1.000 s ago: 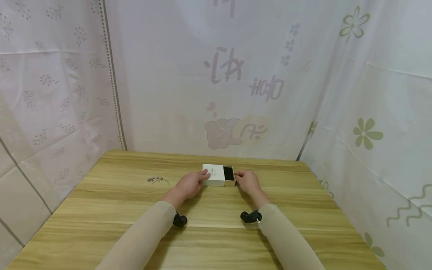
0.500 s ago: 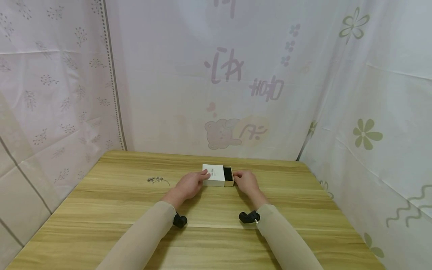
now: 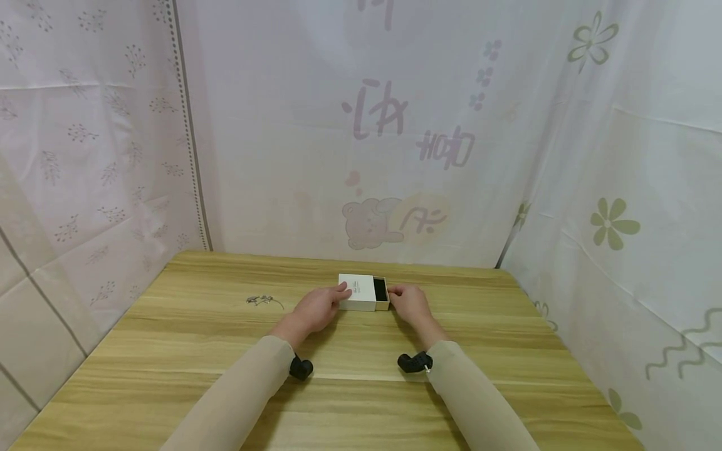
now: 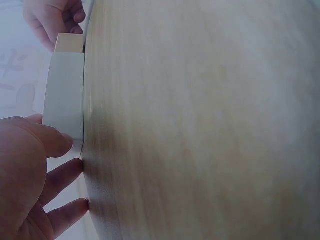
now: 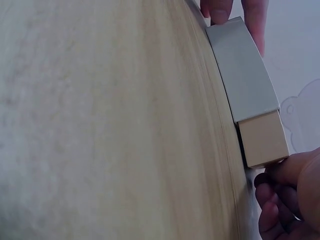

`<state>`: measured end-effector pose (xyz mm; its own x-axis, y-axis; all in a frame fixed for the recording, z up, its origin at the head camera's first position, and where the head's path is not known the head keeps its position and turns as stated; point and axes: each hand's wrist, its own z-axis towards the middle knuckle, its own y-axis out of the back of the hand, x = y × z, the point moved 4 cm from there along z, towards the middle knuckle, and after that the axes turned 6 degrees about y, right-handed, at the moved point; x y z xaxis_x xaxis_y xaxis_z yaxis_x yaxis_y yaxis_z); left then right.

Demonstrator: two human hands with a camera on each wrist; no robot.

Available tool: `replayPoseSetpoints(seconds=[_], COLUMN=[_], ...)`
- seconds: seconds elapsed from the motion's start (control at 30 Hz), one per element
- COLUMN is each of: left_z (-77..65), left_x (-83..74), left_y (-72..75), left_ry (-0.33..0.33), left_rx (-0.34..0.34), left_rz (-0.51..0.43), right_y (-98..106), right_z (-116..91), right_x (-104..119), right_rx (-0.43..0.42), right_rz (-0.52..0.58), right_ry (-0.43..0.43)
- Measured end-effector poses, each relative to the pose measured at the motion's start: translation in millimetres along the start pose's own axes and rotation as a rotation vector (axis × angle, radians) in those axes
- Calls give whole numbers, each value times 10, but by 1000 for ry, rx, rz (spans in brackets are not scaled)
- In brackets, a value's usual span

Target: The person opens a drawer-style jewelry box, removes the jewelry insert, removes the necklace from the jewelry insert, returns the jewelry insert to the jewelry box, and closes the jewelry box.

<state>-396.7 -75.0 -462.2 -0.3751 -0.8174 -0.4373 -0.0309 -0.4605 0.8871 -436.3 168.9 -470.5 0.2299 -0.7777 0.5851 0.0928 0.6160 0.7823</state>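
A white drawer box lies flat near the back of the table, with small dark print on its sleeve [image 3: 361, 299]. My left hand [image 3: 316, 308] grips the sleeve's left end, the thumb on the near side in the left wrist view. From the right end sticks a beige inner drawer [image 5: 264, 140] with a black inside, partly out. My right hand [image 3: 412, 305] is at the drawer's outer end; its thumb and curled fingers pinch a small dark tab there [image 5: 262, 179]. A small silver ornament [image 3: 261, 300] with a thin curved tail lies left of the left hand.
The wood-grain table [image 3: 338, 407] reaches back to a pale printed curtain [image 3: 282, 156]. More curtain hangs along the left and right sides. A black wrist camera [image 3: 301, 368] sits under the left cuff, another [image 3: 414, 362] by the right cuff.
The right hand has moved slightly left, and the drawer has slid further into the sleeve, so less of its black inside shows. The left hand, sleeve and ornament have stayed in place.
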Motion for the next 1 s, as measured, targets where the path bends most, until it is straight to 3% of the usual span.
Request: replayPoseSetpoints(seconds=[0.37, 1.0], left_z=[25, 10], left_x=[21, 24], left_y=[-10, -10], left_ry=[-7, -10], left_rx=[8, 2], left_rz=[7, 11], right_y=[0, -148], right_z=[-14, 32], right_x=[107, 224], right_rx=[9, 35], right_rz=[-49, -21], right_ry=[60, 39])
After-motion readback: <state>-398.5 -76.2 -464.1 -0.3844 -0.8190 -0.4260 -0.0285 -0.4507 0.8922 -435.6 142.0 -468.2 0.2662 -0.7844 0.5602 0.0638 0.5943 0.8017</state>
